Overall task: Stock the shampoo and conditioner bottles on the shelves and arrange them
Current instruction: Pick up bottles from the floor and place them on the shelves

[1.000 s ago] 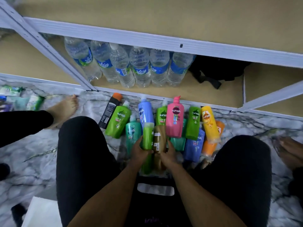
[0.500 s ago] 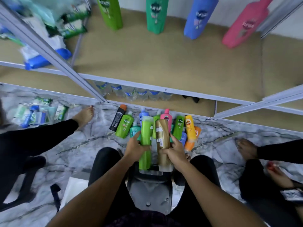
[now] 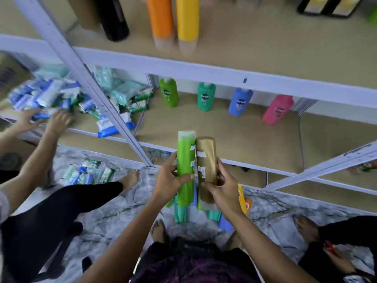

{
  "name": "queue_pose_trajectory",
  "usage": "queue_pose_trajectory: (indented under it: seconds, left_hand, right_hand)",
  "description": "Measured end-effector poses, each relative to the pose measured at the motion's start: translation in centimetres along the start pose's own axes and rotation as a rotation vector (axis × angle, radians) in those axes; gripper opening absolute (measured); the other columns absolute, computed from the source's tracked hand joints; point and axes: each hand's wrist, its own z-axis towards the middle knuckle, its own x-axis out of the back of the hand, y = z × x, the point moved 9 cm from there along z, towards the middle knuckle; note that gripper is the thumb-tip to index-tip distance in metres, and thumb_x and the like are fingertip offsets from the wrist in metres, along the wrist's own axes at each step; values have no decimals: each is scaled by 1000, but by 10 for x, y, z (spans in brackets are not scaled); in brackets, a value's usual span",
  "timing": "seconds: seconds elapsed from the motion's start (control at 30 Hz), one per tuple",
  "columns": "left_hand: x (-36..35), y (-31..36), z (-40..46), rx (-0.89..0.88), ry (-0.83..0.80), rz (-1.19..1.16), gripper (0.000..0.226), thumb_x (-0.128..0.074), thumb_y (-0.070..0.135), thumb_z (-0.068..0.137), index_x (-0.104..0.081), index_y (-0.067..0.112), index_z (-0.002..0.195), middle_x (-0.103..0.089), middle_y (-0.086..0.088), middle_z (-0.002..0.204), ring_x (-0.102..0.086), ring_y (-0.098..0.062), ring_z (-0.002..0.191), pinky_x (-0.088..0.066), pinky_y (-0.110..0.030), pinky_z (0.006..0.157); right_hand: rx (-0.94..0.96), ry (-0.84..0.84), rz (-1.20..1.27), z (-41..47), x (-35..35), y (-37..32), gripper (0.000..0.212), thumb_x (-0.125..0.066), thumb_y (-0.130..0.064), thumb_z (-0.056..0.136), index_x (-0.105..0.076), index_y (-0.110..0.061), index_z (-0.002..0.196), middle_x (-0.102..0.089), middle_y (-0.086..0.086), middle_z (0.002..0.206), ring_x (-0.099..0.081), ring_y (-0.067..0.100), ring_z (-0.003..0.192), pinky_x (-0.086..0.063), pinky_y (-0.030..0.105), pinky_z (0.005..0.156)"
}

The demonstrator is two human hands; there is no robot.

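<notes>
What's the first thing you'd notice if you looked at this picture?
Right in the middle, the left hand grips a bright green bottle and the right hand grips a gold bottle, side by side and touching. Behind them, on the middle shelf, a green, a teal, a blue and a pink bottle stand spaced in a row. Above, an orange bottle and a yellow bottle stand together.

Left hand [image 3: 169, 180]: centre of frame, forearm running in from the lower left; fingers [image 3: 184, 177] wrapped across the front of a tall light-green plastic bottle [image 3: 185, 160], held upright.
Right hand [image 3: 223, 187]: just right of the left hand, forearm entering from the lower right; fingers curled round a tall gold plastic bottle [image 3: 206, 158], upright, touching the green one.
</notes>
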Motion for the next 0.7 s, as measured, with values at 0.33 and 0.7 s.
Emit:
queue_pose_trajectory:
  seconds: [0.33, 0.7]
  left_hand:
    - [44, 204, -3, -428, 60, -107, 81, -80, -1, 70, -44, 16, 140, -74, -5, 101, -71, -18, 91, -58, -32, 75]
    - [-2, 369, 41, -812, 4, -134, 79, -81, 3, 68, -47, 40, 129, -72, -4, 105, -70, -20, 95, -57, -44, 83]
  right_hand:
    - [432, 54, 228, 8, -7, -192, 87, -71, 19, 72, -42, -35, 133, -64, 0, 124, -64, 4, 104, -51, 21, 90]
    - [731, 209, 254, 49, 61, -326, 88, -69, 19, 72, -36, -17, 146, -60, 3, 132, -61, 16, 117, -50, 32, 99]
